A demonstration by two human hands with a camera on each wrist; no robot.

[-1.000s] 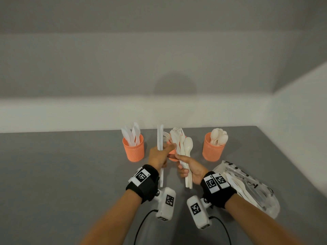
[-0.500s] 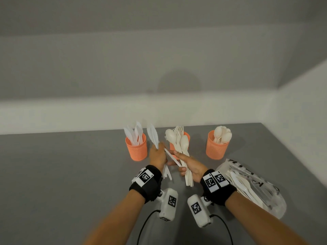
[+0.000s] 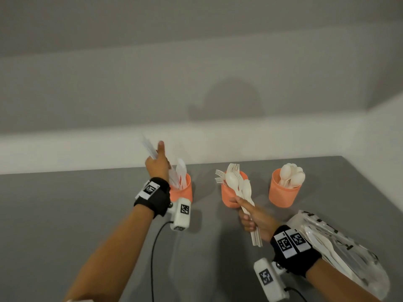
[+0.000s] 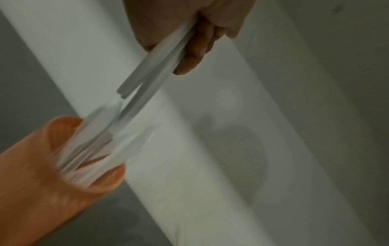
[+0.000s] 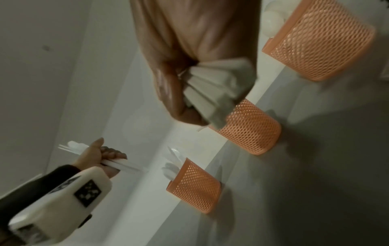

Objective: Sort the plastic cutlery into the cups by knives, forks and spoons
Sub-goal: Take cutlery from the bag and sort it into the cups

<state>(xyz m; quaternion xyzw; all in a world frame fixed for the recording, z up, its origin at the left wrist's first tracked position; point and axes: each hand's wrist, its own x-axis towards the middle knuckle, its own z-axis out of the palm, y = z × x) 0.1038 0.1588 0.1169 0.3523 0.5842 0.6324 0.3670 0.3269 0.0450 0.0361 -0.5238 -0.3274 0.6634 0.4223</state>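
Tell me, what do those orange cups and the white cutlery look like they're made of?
The orange cups look like matte plastic, possibly coated metal: their walls are an open mesh of small holes. The cutlery in the right hand looks like thin off-white plastic, smooth, with a faint sheen on the spoon bowls.

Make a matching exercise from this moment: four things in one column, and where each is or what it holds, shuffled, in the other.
Things
1. left hand
2. right hand
3. right cup
4. plastic bag

Place or state
A. stands on the table, filled with spoons only
B. raised above the left cup, gripping white knives
C. lies on the table beside the right forearm, cutlery inside
D. in front of the middle cup, gripping a mixed bundle with spoons showing

Pairs: 1-B, 2-D, 3-A, 4-C
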